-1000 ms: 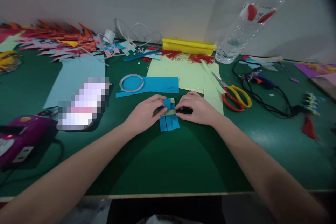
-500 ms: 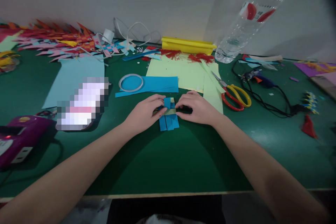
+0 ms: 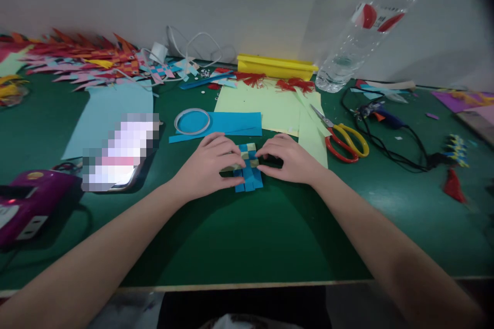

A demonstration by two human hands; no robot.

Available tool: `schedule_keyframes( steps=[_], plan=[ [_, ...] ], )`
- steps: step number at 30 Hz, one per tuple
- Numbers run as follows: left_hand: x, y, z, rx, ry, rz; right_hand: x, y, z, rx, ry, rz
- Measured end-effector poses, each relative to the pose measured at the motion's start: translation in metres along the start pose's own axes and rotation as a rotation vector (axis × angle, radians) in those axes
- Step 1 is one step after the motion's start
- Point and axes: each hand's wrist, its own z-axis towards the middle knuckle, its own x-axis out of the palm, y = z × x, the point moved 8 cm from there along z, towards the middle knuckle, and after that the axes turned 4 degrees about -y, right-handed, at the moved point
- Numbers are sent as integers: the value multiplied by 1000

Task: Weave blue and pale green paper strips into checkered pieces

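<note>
A small piece of woven paper strips (image 3: 251, 170), blue with pale green checks, lies on the green table between my hands. Its upper part is checkered, while loose blue ends point toward me. My left hand (image 3: 210, 168) grips its left side, with the thumb low and the fingertips higher on the weave. A pale green strip end (image 3: 227, 168) shows between that thumb and the fingers. At the right edge, my right hand (image 3: 289, 158) has its thumb and index finger curved in against the piece. The fingers partly cover the weave's left side.
Behind the hands lie blue paper (image 3: 235, 122), a tape roll (image 3: 193, 133) and pale green sheets (image 3: 266, 108). Scissors (image 3: 345, 141) rest to the right, near a plastic bottle (image 3: 343, 61). A phone (image 3: 123, 154) and a purple power strip (image 3: 42, 200) are left.
My left hand has shifted, its thumb and fingers now farther apart. The upper blue strip that stood over the weave is folded down toward me, showing more checks. My right hand has barely moved.
</note>
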Motion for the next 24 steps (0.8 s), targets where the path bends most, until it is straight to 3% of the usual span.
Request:
schedule_keyframes(
  steps=[14, 24],
  plan=[
    [0, -11, -3, 156, 110, 19, -3, 3, -1, -51, -70, -18],
    [4, -12, -6, 175, 140, 124, 0, 2, 0, -62, -42, 3]
  ],
)
